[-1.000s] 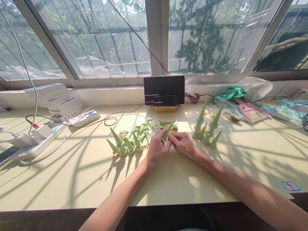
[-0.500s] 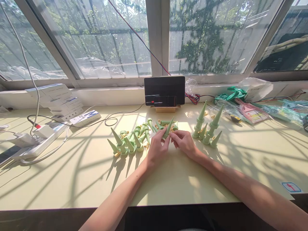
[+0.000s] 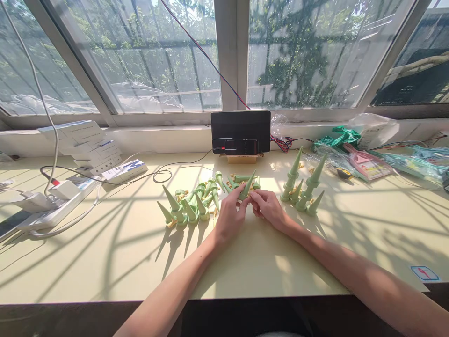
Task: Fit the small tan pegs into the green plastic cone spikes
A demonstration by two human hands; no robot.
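Observation:
Above the middle of the table, a green plant watering spike [image 3: 249, 185] points upward and leans to the right. My left hand [image 3: 232, 208] is closed around its lower part. At the spike's base my right hand [image 3: 269, 206] has thumb and fingers pinched together; what lies between them is too small to make out. Several more green spikes [image 3: 191, 213] with small yellowish valves are gathered left of my hands, some upright and some lying. Just beyond my fingers lie more green pieces [image 3: 242, 178]. To the right stands a group of spikes [image 3: 310, 187], a few stacked tall.
A dark tablet [image 3: 240, 126] with a phone [image 3: 241, 148] before it stands by the window. White boxes [image 3: 93, 145] and a power strip [image 3: 65, 206] with cables occupy the left. Plastic packets [image 3: 370, 161] and a black-yellow tape measure [image 3: 343, 173] lie at right.
The right fingers have shifted slightly at the spike's base. Both hands stay in the same place, and the other spikes have not moved.

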